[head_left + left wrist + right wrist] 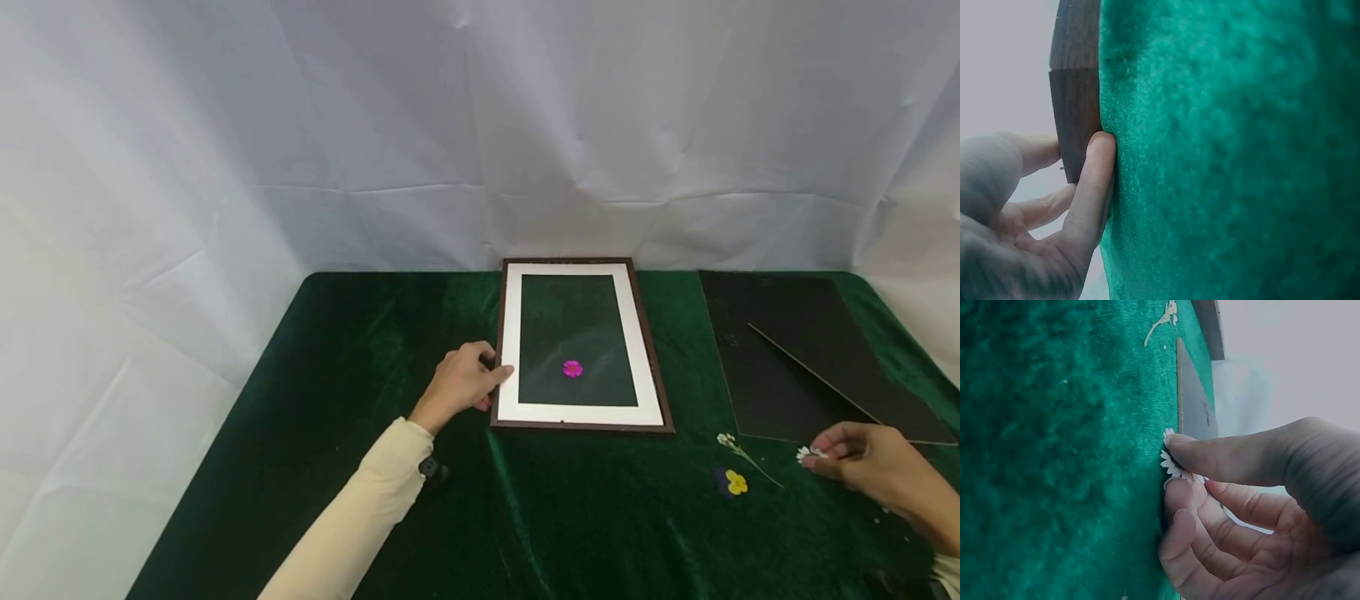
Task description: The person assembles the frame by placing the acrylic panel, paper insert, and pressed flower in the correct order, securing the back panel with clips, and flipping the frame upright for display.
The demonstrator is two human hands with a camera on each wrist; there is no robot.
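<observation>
Green cloth (570, 517); right hand (881, 471) apparently pinching daisy (807, 454)

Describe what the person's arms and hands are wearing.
The left hand is bare; its arm wears a long cream sleeve with a small dark device strapped at the wrist. The right hand is bare too, with only a sliver of cream cuff visible at the frame's edge.

Colours on the table

Dark green velvet cloth (360, 350); dark brown frame (657, 367) with white mat; magenta flower (573, 368) inside; white daisy (806, 454); yellow-and-purple pansy (732, 482); black boards (780, 350); cream sleeve (360, 517); white backdrop (300, 125).
</observation>
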